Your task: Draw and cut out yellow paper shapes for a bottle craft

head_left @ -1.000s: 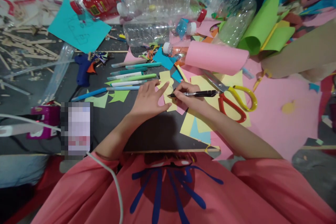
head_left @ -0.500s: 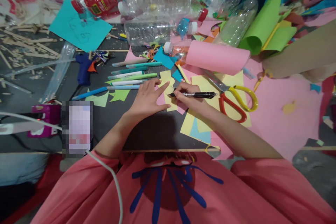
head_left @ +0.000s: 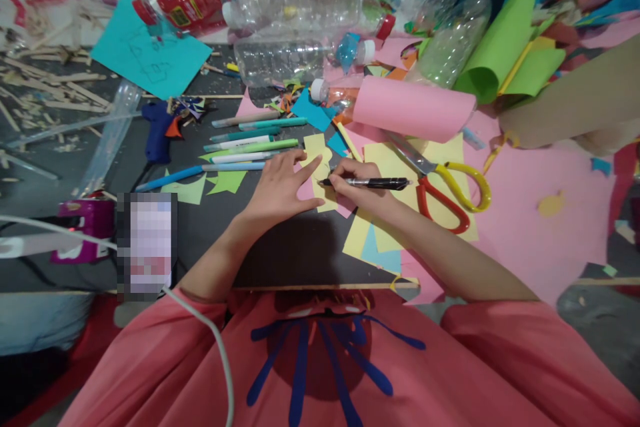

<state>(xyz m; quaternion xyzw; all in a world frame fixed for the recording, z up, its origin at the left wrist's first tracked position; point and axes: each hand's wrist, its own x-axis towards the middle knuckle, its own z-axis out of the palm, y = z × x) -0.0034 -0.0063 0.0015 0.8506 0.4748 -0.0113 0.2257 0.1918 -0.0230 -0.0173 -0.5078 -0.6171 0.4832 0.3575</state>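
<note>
A black pen (head_left: pixel 383 183) is gripped in my right hand (head_left: pixel 361 181), its tip down on a small yellow piece of paper (head_left: pixel 316 147). My left hand (head_left: pixel 284 188) lies spread on the left side of that paper, thumb and forefinger apart, with a scrap of pink paper partly under it. Several markers (head_left: pixel 260 143) lie just beyond my left fingers. Scissors (head_left: pixel 433 180) with one yellow and one red handle rest on yellow sheets (head_left: pixel 387 230) to the right of my right hand.
A pink-wrapped bottle (head_left: pixel 415 107) and clear plastic bottles (head_left: pixel 280 60) crowd the back. On the left are a blue glue gun (head_left: pixel 157 132), wooden sticks (head_left: pixel 55 87), a turquoise sheet (head_left: pixel 150 57) and a phone (head_left: pixel 150 243) with a white cable. A large pink sheet (head_left: pixel 545 240) covers the right.
The pen has shifted very slightly left and its back end has dipped a little in my right hand. My left hand stays where it was on the paper.
</note>
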